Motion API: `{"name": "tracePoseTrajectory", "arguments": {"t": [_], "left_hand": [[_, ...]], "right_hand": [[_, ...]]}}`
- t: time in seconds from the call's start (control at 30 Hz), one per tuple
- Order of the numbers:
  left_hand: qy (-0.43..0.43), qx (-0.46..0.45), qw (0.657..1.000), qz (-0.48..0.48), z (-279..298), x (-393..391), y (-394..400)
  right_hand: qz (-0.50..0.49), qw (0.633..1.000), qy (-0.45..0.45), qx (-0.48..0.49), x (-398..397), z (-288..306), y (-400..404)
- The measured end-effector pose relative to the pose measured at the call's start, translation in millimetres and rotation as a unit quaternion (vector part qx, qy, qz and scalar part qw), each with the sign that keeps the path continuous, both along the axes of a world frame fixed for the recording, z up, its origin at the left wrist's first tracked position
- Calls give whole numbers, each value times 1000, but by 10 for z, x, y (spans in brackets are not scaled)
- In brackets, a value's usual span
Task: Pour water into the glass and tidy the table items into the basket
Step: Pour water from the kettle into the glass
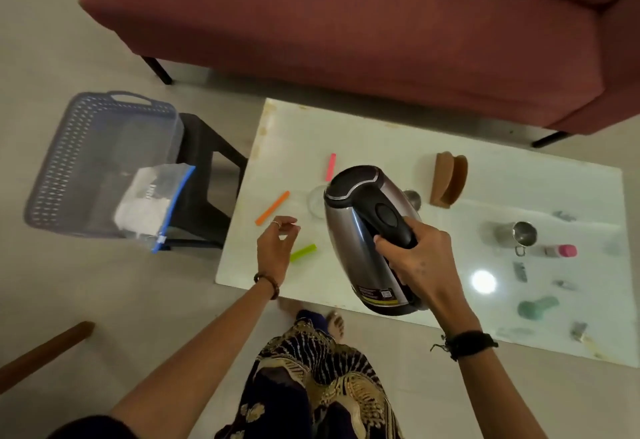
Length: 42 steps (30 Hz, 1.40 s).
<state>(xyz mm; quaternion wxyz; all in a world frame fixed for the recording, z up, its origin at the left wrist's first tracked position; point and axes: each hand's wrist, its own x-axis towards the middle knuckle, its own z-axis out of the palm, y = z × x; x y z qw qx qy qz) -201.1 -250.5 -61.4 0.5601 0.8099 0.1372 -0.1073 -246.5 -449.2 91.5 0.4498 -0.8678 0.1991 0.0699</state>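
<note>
Gripping kettle (pixel 360 231) handle, right hand (pixel 419 265) tips it mid-frame over glass (pixel 316 204); left hand (pixel 277 241) hovers loose, holding nothing. Advice: tilt slowly, spout over rim, steady glass. Count: three coloured sticks (pixel 272 207), one steel cup (pixel 516 235), one basket (pixel 100 161) at left.

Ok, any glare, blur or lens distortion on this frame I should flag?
Head view: round lamp glare on the glossy table; wide-angle bending of the sofa edges; small items at right look smeared; kettle and right hand reasonably sharp.
</note>
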Motion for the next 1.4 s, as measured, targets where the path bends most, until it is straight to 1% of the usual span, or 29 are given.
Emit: {"name": "tracePoseTrajectory", "arguments": {"t": [0.17,0.27,0.37,0.53,0.63,0.7,0.87,1.0,1.13,1.4], "left_hand": [[94,54,989,-98,-511,235,-94],[86,76,986,-125,-693,402,-170],[70,42,991,-103,-781,548,-253],[47,115,973,-195,-942,685,-302],[50,171,958,-225,-979,754,-265],[49,199,949,-238,-980,777,-254],[47,240,940,-237,-950,769,-263],[66,228,944,-227,-910,772,-282],[74,230,943,-230,-875,770,-294],[81,227,945,-223,-836,758,-304]], "right_hand": [[10,999,33,-11,-7,-417,-200],[20,998,52,-17,5,-606,-196],[31,998,63,-9,41,-713,-161],[37,996,77,1,102,-781,-75],[29,994,98,26,153,-823,-44],[25,994,102,22,198,-849,-31],[31,994,106,1,281,-858,60],[31,992,119,-13,355,-833,90],[30,991,131,1,384,-806,105],[26,993,113,3,302,-777,115]]}}
